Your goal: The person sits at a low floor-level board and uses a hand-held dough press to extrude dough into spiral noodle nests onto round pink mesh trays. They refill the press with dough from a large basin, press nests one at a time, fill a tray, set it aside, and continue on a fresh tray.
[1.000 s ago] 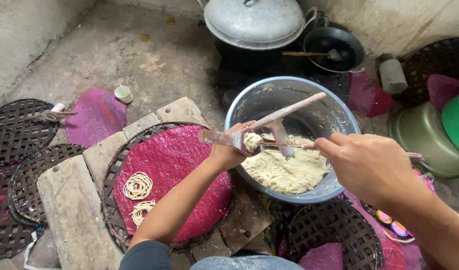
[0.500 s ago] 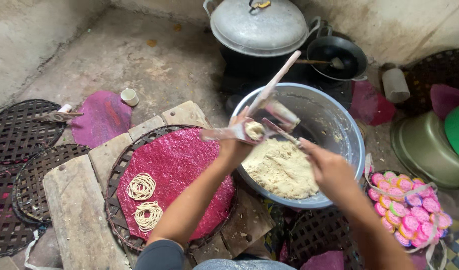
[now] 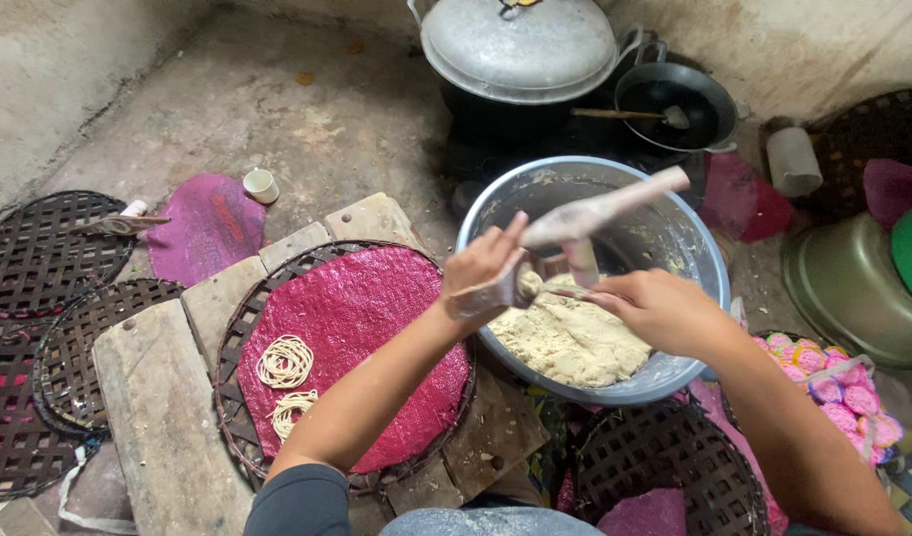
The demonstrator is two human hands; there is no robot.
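Observation:
My left hand point(image 3: 486, 273) grips a wooden noodle press point(image 3: 600, 213) whose handle sticks up to the right, over a large metal bowl point(image 3: 684, 238). My right hand point(image 3: 654, 310) is at the mouth of the press with its fingers pinched on a bit of pale dough. More of the pale dough point(image 3: 570, 342) lies in the bowl's near side. To the left, a round woven tray point(image 3: 232, 328) carries a pink mat point(image 3: 356, 318) with two small coils of noodles point(image 3: 285, 362).
Dark woven trays point(image 3: 49, 248) lie at the left on the floor, another point(image 3: 664, 476) near my knees. A covered pot point(image 3: 520, 50) and a black pan with a spoon point(image 3: 674, 99) stand behind the bowl. A green basin point(image 3: 853, 288) and pink round pieces point(image 3: 838, 382) sit at the right.
The press has been raised and tilted, its handle now pointing up to the right. My right hand has moved in from the right to the press's mouth. The view shifted slightly.

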